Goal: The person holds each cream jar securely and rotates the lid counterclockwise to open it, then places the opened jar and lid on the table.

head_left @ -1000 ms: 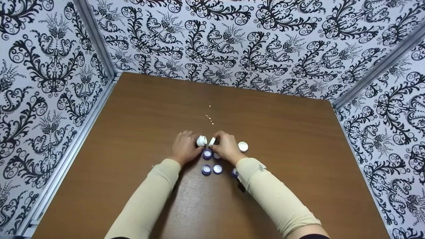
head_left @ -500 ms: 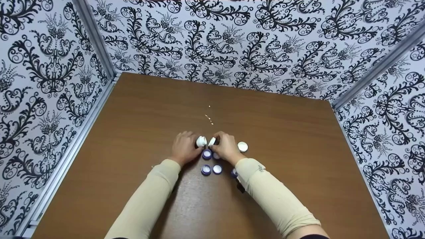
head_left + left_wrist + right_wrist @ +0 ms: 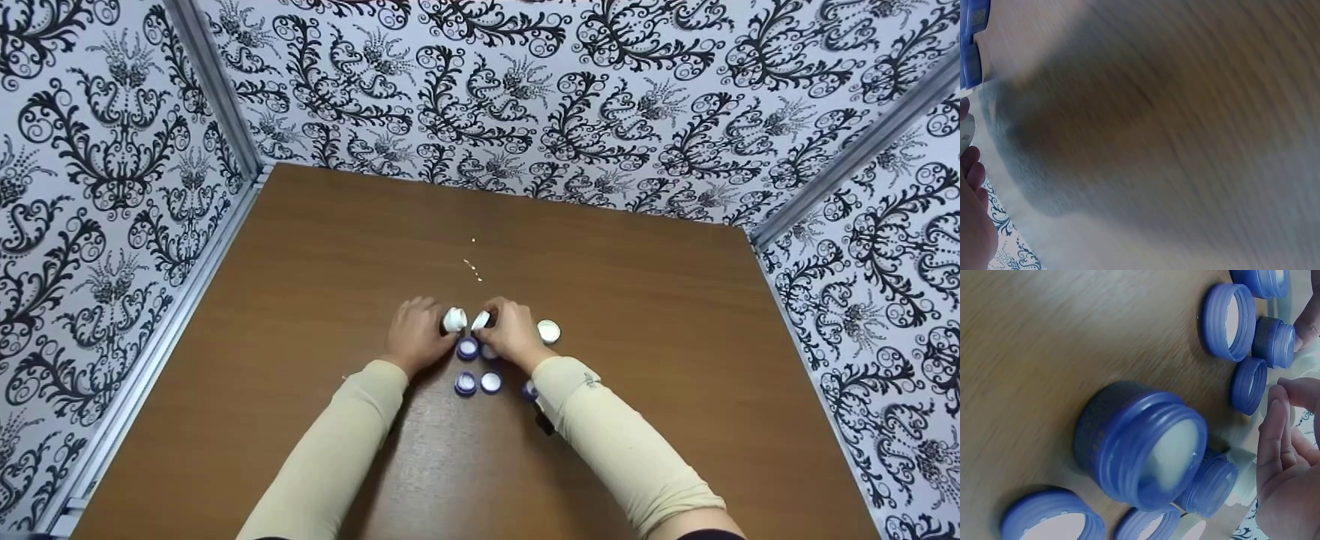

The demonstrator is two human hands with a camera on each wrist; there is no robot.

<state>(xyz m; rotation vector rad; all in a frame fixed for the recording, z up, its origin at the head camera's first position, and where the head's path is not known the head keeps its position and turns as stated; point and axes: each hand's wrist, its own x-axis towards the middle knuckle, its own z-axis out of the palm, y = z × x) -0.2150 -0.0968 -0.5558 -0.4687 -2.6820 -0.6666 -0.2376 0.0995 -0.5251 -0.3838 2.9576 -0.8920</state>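
Observation:
In the head view my left hand [image 3: 418,334] holds a small white jar [image 3: 454,319] tipped on its side, its mouth facing right. Across a narrow gap, my right hand [image 3: 514,330] pinches a white lid [image 3: 481,321] between thumb and fingers, tilted toward the jar. Just below the gap stands an open blue jar [image 3: 467,348], with another blue jar [image 3: 465,384] nearer the body. The right wrist view shows the right thumb meeting the fingertips [image 3: 1278,391], and a large open blue jar [image 3: 1140,444] with pale contents.
A blue lid [image 3: 491,382] lies beside the nearer blue jar. Right of the right hand sits a round white-topped piece [image 3: 548,331]. Several blue lids [image 3: 1230,323] and jars surround the right hand. Small bright specks [image 3: 472,266] mark the wooden table [image 3: 637,300]; patterned walls [image 3: 495,97] stand behind.
The white lid in my right hand has turned slightly, showing more of its face. Both hands and the white jar stay nearly where they were.

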